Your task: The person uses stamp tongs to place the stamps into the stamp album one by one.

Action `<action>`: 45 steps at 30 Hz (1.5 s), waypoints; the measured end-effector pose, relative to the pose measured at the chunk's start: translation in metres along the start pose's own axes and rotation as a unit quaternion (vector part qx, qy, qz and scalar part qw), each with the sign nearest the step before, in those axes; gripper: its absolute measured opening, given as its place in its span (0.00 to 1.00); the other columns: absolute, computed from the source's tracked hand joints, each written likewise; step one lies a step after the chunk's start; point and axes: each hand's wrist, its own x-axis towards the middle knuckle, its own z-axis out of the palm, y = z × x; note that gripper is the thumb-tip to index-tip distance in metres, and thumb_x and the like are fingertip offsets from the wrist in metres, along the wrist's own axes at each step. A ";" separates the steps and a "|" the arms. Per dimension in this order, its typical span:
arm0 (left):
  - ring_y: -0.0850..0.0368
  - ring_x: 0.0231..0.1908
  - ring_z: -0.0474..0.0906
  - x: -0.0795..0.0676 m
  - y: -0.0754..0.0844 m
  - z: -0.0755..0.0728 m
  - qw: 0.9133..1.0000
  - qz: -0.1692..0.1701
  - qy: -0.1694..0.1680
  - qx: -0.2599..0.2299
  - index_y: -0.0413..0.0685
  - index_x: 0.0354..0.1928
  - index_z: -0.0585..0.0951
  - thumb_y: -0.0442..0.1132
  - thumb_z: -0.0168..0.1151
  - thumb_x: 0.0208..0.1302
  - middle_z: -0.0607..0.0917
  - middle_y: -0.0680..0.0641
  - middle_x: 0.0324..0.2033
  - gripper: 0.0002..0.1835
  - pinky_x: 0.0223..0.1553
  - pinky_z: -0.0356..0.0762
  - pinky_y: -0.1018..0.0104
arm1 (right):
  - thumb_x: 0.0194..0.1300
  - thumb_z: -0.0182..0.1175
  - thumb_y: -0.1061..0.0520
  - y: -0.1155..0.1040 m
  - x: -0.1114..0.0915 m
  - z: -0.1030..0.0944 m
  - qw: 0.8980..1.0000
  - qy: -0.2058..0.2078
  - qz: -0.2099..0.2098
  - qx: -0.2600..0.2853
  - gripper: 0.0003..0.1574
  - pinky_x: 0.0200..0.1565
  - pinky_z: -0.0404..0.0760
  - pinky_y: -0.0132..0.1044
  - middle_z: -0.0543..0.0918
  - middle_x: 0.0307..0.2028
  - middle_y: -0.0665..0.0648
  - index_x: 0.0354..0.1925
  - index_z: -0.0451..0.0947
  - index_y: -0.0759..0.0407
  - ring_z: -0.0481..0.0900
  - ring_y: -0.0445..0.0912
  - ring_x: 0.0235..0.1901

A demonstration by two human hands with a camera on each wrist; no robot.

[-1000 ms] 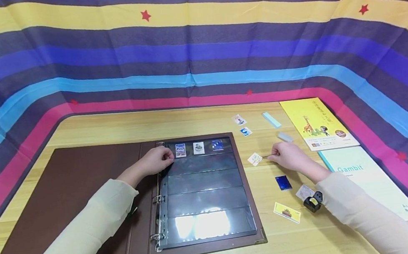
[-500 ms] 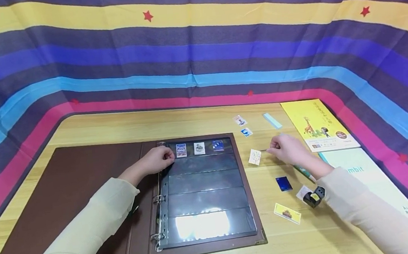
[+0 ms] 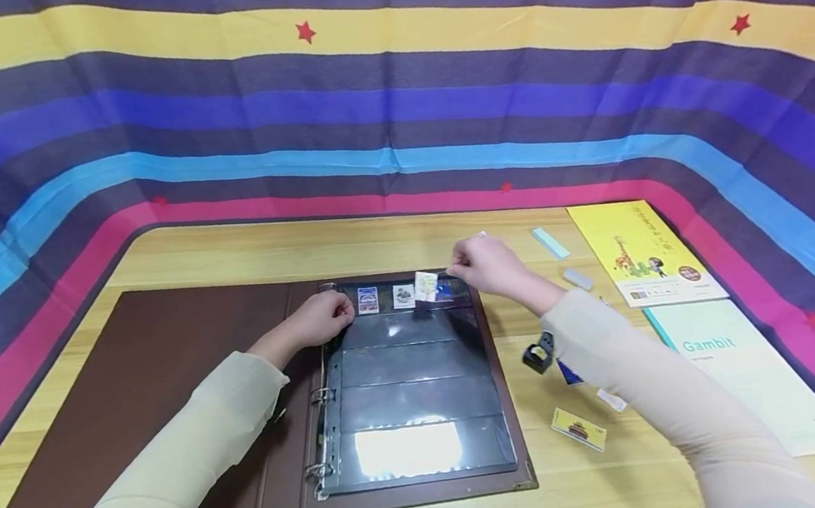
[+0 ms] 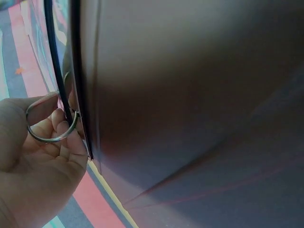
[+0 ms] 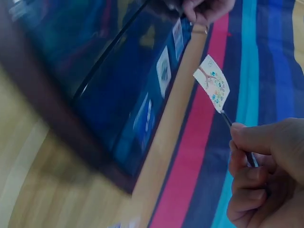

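Note:
My right hand (image 3: 490, 265) grips dark tweezers (image 5: 227, 118), whose tip holds a white stamp (image 5: 213, 81) with a tree drawing by one corner. In the head view, that stamp overlaps the top row of the stamp album page (image 3: 412, 362), between a white stamp (image 3: 403, 296) and a blue stamp (image 3: 444, 292). A third stamp (image 3: 367, 300) sits at the left of this row. My left hand (image 3: 324, 318) pinches the page's upper left edge, with a metal binder ring (image 4: 52, 140) in front of its fingers in the left wrist view.
The brown album cover (image 3: 188, 379) lies spread to the left. Right of the album are a yellow stamp (image 3: 578, 429), a partly hidden blue stamp (image 3: 570, 372), a pale green strip (image 3: 550, 243) and a grey eraser-like block (image 3: 577, 278). A yellow book (image 3: 641, 252) and a Gambit notebook (image 3: 754, 382) line the right edge.
The right hand has lifted the tree stamp off the table with the tweezers and carried it left over the page's top row. The left hand stays at the page edge.

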 end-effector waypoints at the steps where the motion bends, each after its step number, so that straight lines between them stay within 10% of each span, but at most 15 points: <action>1: 0.57 0.23 0.66 0.000 0.000 0.000 1.000 0.001 0.000 -0.001 0.45 0.24 0.74 0.36 0.51 0.55 0.72 0.50 0.21 0.05 0.27 0.65 0.65 | 0.51 0.57 0.53 -0.006 0.005 0.004 1.000 -0.003 -0.002 0.003 0.10 0.23 0.65 0.35 0.72 0.17 0.49 0.19 0.71 0.56 0.67 0.42 0.17; 19: 0.57 0.25 0.66 0.000 0.009 0.000 0.999 -0.032 -0.004 0.024 0.43 0.27 0.74 0.35 0.48 0.56 0.71 0.49 0.23 0.06 0.29 0.64 0.65 | 0.48 0.57 0.54 -0.053 0.034 0.057 0.996 -0.035 -0.057 -0.053 0.08 0.22 0.68 0.34 0.72 0.18 0.45 0.17 0.71 0.52 0.69 0.40 0.19; 45: 0.58 0.21 0.66 -0.002 0.010 -0.004 0.999 -0.042 -0.016 0.009 0.43 0.26 0.74 0.34 0.48 0.56 0.72 0.50 0.21 0.06 0.25 0.64 0.66 | 0.51 0.57 0.52 -0.044 0.027 0.050 0.995 -0.070 -0.072 0.006 0.08 0.28 0.67 0.33 0.72 0.22 0.47 0.24 0.70 0.54 0.68 0.41 0.23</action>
